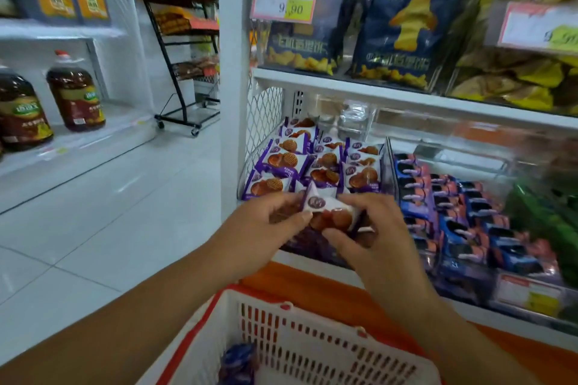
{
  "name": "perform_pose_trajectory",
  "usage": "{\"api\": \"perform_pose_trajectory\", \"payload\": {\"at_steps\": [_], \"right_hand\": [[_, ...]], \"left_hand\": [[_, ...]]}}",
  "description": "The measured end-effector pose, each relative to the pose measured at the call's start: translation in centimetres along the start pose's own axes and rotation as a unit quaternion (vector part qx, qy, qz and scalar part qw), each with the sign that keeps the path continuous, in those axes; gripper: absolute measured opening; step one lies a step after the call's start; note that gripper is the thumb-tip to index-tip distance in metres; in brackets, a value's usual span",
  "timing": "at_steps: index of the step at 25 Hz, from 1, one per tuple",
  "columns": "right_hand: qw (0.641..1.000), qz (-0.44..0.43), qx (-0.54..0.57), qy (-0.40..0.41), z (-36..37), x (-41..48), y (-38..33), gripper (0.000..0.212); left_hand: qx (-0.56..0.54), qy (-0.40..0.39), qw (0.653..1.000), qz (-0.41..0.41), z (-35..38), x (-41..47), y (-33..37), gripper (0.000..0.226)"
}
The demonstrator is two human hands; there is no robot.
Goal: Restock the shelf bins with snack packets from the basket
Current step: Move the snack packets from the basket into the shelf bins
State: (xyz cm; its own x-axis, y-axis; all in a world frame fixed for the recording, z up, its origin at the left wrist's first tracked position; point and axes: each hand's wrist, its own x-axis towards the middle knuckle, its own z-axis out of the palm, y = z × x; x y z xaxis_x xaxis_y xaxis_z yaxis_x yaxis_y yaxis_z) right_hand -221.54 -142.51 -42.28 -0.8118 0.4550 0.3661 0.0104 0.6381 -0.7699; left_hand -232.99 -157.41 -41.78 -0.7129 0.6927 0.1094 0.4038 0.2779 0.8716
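My left hand (pixel 266 228) and right hand (pixel 375 234) together pinch one purple-and-white biscuit packet (pixel 325 208), fingers curled round it. The packet sits between both thumbs, just before the matching shelved packets (pixel 312 162) and above the basket (pixel 312 306).

White tiled floor (pixel 109 212), white shelving (pixel 62 32), black wheeled rack (pixel 187 69).
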Motion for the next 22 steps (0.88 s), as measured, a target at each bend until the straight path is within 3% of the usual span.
{"api": "perform_pose_trajectory", "payload": {"at_steps": [2, 4, 6, 8, 11, 19, 22], "right_hand": [[0.997, -0.015, -0.068, 0.033, -1.7, 4.8, -1.1, 0.042], [0.988, -0.008, -0.137, 0.065, -2.9, 10.3, -1.0, 0.041], [0.973, 0.039, -0.217, 0.069, -3.5, 15.7, 0.0, 0.035], [0.953, 0.087, -0.289, 0.041, -3.2, 19.7, 1.3, 0.039], [0.955, 0.1, -0.278, 0.021, -2.2, 23.3, 2.5, 0.043], [0.949, 0.071, -0.307, -0.02, 1.2, 25.6, 6.1, 0.052], [0.945, 0.08, -0.308, -0.078, 0.4, 25.3, 5.8, 0.056]], "left_hand": [[0.218, 0.068, 0.967, 0.108, -1.4, 1.2, -1.1, 0.042], [0.433, 0.127, 0.87, 0.198, -2.8, 2.9, -3.8, 0.05], [0.523, 0.105, 0.822, 0.2, -3.8, 4.0, -6.3, 0.057], [0.553, 0.068, 0.808, 0.195, -4.1, 4.9, -8.2, 0.061], [0.566, 0.079, 0.792, 0.213, -3.9, 5.6, -9.7, 0.06], [0.528, 0.128, 0.803, 0.244, -3.7, 6.1, -10.9, 0.056], [0.533, 0.123, 0.803, 0.238, -3.6, 6.0, -10.7, 0.057]]}}
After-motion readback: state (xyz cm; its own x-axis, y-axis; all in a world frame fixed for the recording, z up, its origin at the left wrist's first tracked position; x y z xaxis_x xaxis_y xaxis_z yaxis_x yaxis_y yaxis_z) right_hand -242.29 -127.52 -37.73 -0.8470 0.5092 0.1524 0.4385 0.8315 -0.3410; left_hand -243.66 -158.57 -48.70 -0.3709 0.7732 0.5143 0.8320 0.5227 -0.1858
